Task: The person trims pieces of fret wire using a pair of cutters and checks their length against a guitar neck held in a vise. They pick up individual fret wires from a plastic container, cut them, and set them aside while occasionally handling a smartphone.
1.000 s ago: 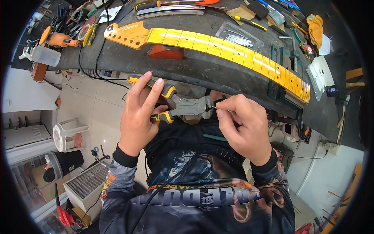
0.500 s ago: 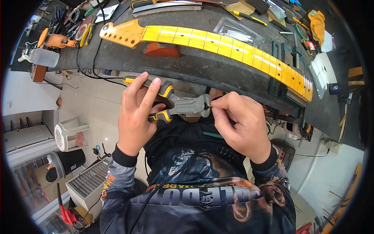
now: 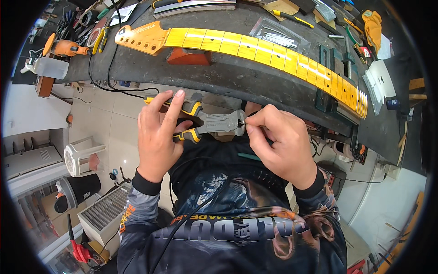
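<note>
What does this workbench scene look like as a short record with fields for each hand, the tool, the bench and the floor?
left hand: left hand wrapped around the yellow and black handles of the pliers
right hand: right hand pinching a tiny piece, too small to identify, at the pliers' tip
pliers: held level, in front of the bench edge
bench: dark workbench carrying a yellow guitar neck lying on a red block
floor: white plastic stool at the person's left

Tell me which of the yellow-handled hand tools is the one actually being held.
The end-cutting pliers with yellow-and-black handles, gripped by the left hand below the bench edge. The other yellow-handled tool lies untouched on the workbench top.
</note>
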Tool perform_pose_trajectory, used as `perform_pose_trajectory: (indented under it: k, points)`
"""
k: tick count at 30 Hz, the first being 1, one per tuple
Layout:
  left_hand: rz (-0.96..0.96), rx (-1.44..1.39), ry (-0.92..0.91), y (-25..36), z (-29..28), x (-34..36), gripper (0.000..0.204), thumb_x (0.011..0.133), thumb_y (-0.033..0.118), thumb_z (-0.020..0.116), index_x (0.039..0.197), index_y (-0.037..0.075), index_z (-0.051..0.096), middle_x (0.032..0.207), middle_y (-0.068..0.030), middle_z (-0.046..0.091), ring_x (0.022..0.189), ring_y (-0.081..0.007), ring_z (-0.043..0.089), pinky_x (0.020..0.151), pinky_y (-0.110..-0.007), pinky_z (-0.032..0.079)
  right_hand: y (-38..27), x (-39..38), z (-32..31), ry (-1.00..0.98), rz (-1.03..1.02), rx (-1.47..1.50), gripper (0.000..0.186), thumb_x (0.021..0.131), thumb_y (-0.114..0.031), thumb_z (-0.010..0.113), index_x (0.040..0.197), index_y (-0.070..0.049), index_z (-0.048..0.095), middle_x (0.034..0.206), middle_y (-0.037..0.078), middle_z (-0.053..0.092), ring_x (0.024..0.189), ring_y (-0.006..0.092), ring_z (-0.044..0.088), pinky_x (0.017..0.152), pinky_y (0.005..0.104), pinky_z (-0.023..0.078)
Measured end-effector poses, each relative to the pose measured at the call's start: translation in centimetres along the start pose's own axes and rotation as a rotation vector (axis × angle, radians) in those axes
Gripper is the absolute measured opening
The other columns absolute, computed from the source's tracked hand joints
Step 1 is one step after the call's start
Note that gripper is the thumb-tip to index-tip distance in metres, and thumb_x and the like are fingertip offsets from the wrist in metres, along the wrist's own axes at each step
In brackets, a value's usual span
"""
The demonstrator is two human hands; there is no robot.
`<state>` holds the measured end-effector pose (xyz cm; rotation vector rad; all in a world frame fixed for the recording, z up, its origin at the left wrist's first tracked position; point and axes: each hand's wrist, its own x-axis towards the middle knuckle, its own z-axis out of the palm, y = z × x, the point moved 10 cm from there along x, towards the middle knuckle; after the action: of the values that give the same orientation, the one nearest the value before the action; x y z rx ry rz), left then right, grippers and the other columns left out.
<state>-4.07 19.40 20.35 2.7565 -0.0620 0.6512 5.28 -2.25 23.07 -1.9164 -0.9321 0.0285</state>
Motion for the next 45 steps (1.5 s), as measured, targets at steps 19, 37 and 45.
perform_pose_trajectory:
  k: [19, 37, 45]
  points:
    - [-0.267, -0.169, -0.616, -6.9, 8.5, -11.1, 0.055, 0.082, 0.012, 0.086, 0.133, 0.007, 0.068, 0.120, -0.0191, 0.073, 0.115, -0.0431, 0.071, 0.098, -0.050, 0.059, 6.7, -1.9, 12.6, -0.356, 0.113, -0.073, 0.008, 0.101, -0.009, 0.064, 0.106, -0.003, 0.063, 0.087, 0.018, 0.078, 0.085, 0.0420, 0.078, 0.076, 0.0553, 0.060]
    - [-0.755, -0.782, 0.378, -17.9, 6.7, -13.8, 0.014, 0.109, 0.019, 0.075, 0.107, 0.006, 0.069, 0.088, -0.0020, 0.066, 0.076, -0.0138, 0.063, 0.069, -0.031, 0.047, 9.4, -3.9, 7.9, -0.295, 0.283, 0.132, 0.014, 0.108, -0.015, 0.068, 0.114, -0.004, 0.064, 0.100, 0.019, 0.078, 0.094, 0.0414, 0.076, 0.081, 0.0484, 0.058]
    - [-0.534, 0.128, 0.321, -29.6, -5.9, 1.5, 0.065, 0.106, 0.033, 0.078, 0.153, -0.009, 0.063, 0.122, -0.0215, 0.076, 0.113, -0.0317, 0.074, 0.104, -0.043, 0.057, 11.5, -8.1, 3.1, -0.226, 0.611, 0.377, 0.012, 0.112, -0.010, 0.064, 0.117, 0.000, 0.062, 0.091, 0.007, 0.074, 0.086, 0.0150, 0.073, 0.078, 0.0320, 0.056]
